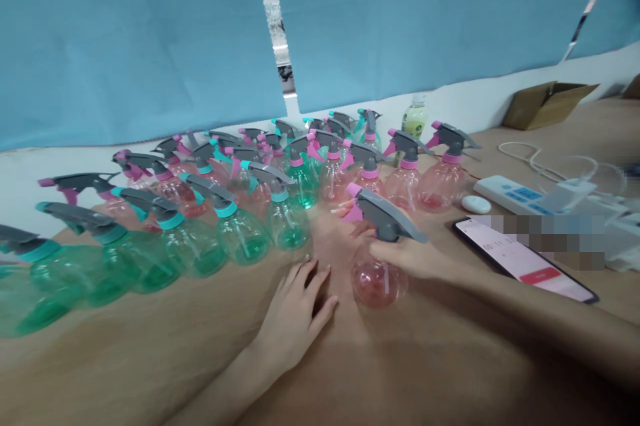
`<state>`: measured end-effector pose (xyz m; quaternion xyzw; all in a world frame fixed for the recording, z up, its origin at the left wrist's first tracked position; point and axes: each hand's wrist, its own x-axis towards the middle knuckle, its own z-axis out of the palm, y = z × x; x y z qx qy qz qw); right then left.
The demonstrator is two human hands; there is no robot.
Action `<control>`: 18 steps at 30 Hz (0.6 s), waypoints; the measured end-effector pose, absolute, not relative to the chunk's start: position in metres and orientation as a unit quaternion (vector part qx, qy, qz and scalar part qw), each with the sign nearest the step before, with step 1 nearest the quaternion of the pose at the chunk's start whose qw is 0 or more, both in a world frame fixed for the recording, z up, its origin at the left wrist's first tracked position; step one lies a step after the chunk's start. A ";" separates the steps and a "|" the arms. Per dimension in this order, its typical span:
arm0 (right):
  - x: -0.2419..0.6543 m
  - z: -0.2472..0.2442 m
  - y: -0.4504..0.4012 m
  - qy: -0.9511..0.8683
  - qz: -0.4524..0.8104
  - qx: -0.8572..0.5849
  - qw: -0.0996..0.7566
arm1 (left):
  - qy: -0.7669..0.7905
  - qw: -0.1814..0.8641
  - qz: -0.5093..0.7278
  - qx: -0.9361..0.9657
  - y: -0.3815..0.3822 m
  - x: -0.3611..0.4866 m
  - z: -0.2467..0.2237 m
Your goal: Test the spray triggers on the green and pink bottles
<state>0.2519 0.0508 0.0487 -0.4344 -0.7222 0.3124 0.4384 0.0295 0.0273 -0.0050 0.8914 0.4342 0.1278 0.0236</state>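
My right hand [407, 256] is wrapped round the neck of a pink spray bottle [376, 285] with a grey and pink trigger head. This bottle stands upright or nearly so at the table surface; whether its base touches cannot be told. My left hand [295, 306] rests on the brown table [200, 353] with fingers apart, holding nothing, to the left of that bottle. Ahead of it, a front row of green spray bottles [245, 239] with teal collars runs off to the left. Behind are several pink spray bottles [404, 186], some mixed with green ones.
On the right lie a phone [515, 256] showing a timer, a white earphone case [476, 205] and a power strip [510, 193] with cables. A labelled drink bottle [415, 121] and an open cardboard box [543, 106] stand farther back. A blue sheet [175, 39] covers the wall behind.
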 end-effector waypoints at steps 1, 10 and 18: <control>0.252 0.049 0.050 -0.721 0.308 -0.442 0.436 | 0.435 0.023 0.128 0.891 0.027 0.030 -0.005; 0.252 0.049 0.050 -0.726 0.300 -0.447 0.428 | 0.435 0.017 0.131 0.891 0.026 0.029 -0.005; 0.252 0.048 0.051 -0.726 0.285 -0.458 0.427 | 0.435 0.021 0.126 0.891 0.027 0.030 -0.005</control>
